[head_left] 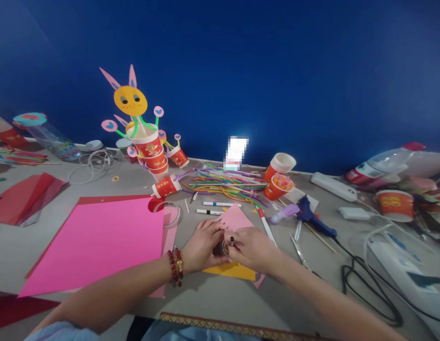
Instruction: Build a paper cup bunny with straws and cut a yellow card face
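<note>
My left hand (205,244) is low in the middle of the view, its fingers curled beside a small clear round thing (225,247). Against it, my right hand (253,248) is closed in a pinch. A dark, shiny tip (231,240) shows at its fingers; I cannot tell whether it belongs to a pen. The fingers hide most of what lies between the hands. Beneath them are a yellow-orange paper sheet (231,271) and a pink paper sheet (236,217). A blue-banded marker (217,204), a black-banded marker (209,212) and a red-capped marker (266,227) lie nearby.
Bright pink paper (106,244) covers the left side. Behind stand a paper-cup figure (148,149), pipe cleaners (227,182) and a cup of scraps (278,187). At right are a blue glue gun (314,218), scissors (300,253) and a black cable (362,284).
</note>
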Demonstrator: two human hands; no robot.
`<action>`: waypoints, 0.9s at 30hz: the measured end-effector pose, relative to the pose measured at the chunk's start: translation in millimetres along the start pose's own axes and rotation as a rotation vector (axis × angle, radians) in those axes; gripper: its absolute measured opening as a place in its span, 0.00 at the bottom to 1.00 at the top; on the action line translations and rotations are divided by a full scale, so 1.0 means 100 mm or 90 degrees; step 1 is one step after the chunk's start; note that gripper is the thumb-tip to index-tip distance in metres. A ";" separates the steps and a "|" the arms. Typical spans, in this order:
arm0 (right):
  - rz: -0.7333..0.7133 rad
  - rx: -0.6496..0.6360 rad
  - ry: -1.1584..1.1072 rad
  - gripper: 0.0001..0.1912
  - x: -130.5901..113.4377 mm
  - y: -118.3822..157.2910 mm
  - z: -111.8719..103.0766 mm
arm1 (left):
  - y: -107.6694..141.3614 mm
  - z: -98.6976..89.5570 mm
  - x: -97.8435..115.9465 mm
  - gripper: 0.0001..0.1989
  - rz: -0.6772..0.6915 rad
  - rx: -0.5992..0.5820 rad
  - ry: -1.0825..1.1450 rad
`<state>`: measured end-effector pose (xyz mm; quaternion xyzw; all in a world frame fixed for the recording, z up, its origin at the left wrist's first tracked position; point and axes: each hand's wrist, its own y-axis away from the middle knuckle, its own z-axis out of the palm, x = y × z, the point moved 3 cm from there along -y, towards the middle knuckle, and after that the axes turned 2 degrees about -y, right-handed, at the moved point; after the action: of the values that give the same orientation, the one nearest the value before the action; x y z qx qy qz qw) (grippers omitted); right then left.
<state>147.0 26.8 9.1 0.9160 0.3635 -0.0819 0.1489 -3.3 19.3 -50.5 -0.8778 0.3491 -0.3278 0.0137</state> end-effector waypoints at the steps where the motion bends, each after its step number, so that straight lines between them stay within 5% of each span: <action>1: 0.008 -0.001 -0.013 0.09 0.01 -0.01 0.00 | 0.00 0.00 0.00 0.23 0.002 0.000 0.002; 12: 0.056 0.081 -0.314 0.07 0.13 -0.02 0.04 | -0.02 -0.04 0.03 0.23 -0.017 -0.017 0.007; 20: 0.105 0.345 -0.472 0.09 0.41 0.23 0.12 | -0.01 -0.02 0.02 0.26 -0.001 -0.009 -0.014; 23: 0.086 0.405 -0.430 0.10 0.45 0.36 0.28 | -0.01 -0.02 0.04 0.27 0.004 -0.007 -0.019; 27: -0.004 0.388 -0.299 0.15 0.40 0.46 0.51 | 0.01 -0.04 0.08 0.28 0.022 0.010 -0.026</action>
<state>205.6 3.5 -39.9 0.8732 0.2813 -0.3946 -0.0515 -1.1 14.4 -43.1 -0.8779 0.3611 -0.3126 0.0333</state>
